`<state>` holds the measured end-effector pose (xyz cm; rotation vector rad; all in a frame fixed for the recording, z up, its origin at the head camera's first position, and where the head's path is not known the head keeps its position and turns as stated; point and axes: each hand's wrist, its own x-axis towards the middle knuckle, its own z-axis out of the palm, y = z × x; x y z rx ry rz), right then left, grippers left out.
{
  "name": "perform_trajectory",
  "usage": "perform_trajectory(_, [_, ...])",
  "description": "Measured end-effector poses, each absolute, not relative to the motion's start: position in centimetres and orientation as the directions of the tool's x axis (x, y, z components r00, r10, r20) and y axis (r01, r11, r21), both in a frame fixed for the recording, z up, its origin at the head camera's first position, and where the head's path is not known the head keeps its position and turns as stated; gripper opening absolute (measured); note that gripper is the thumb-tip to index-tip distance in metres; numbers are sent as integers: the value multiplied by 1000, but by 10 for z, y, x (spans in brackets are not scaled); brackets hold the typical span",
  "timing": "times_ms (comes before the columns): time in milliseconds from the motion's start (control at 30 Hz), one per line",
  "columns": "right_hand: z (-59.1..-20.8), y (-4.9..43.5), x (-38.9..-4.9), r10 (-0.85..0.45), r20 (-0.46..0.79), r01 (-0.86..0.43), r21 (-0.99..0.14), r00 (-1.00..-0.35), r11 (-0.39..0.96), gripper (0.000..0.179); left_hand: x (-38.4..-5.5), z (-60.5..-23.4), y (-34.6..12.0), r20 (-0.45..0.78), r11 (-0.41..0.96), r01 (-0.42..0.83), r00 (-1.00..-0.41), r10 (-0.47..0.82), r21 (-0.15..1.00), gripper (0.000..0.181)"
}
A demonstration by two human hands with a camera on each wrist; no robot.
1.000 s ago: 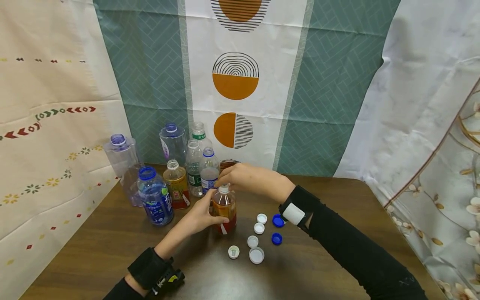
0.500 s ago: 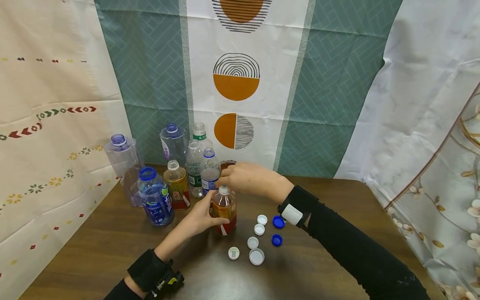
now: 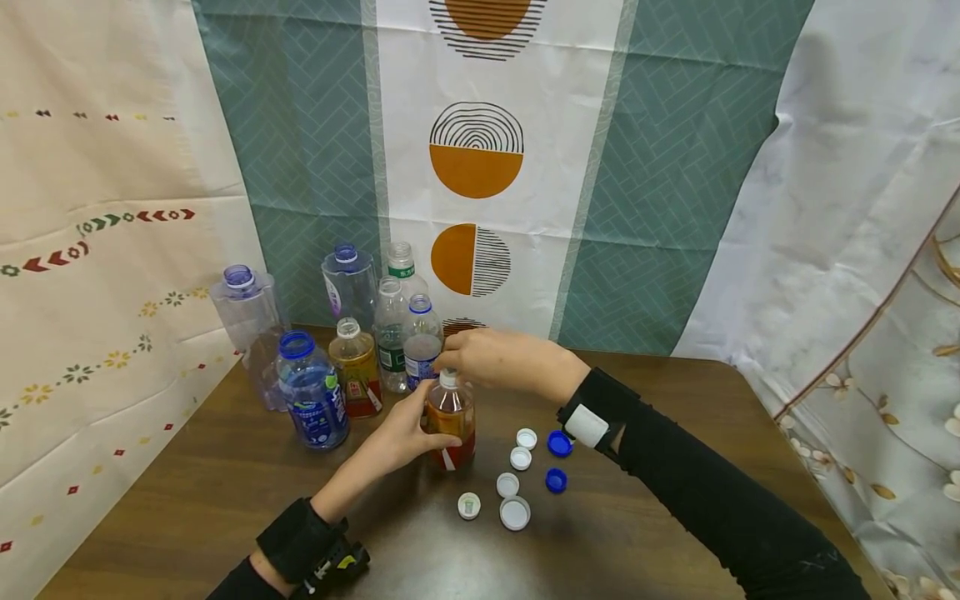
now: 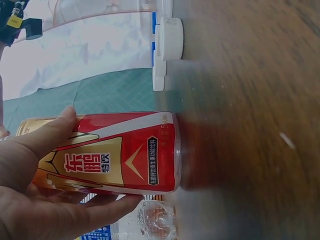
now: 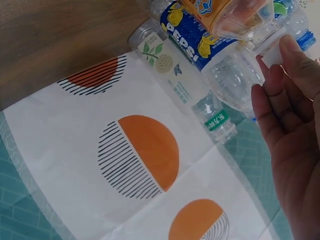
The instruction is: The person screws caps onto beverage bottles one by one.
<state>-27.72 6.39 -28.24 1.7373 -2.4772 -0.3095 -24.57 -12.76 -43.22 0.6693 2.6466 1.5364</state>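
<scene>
A red-and-gold drink bottle (image 3: 452, 417) stands upright on the table near the middle of the head view. My left hand (image 3: 401, 437) grips its body, thumb across the near side; the left wrist view shows the label (image 4: 100, 160) between thumb and fingers. At the neck is a white cap (image 3: 448, 379), which my right hand (image 3: 513, 362) pinches from above between thumb and fingertips. In the right wrist view the cap (image 5: 273, 54) is partly hidden by the thumb. Right of the bottle lie several loose white caps (image 3: 514, 512) and two blue caps (image 3: 558, 443).
Several uncapped bottles stand at the back left: a blue one (image 3: 312, 400), a similar gold-labelled one (image 3: 357, 371), clear ones (image 3: 390, 329) and tall purplish ones (image 3: 247, 312). A Pepsi bottle (image 5: 200, 40) is close behind the held bottle. Fabric (image 3: 667, 208) hangs behind the wooden table (image 3: 675, 500).
Both hands stay at the bottle, the left still gripping its body. The right hand's fingers and wrist have shifted only slightly at the cap. The head view has moved a little.
</scene>
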Motion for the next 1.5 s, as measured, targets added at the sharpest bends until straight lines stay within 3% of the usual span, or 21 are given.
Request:
perform_trajectory(567, [-294, 80, -274, -920, 52, -912, 121, -390, 393, 37, -246, -432, -124, 200, 448, 365, -906, 374, 816, 86])
perform_trajectory(900, [-320, 117, -256, -822, 184, -835, 10, -539, 549, 40, -247, -432, -122, 192, 445, 349, -913, 361, 825, 85])
perform_trajectory(1500, [-426, 183, -237, -711, 286, -762, -138, -642, 633, 27, -246, -437, -125, 178, 470, 321, -929, 324, 822, 87])
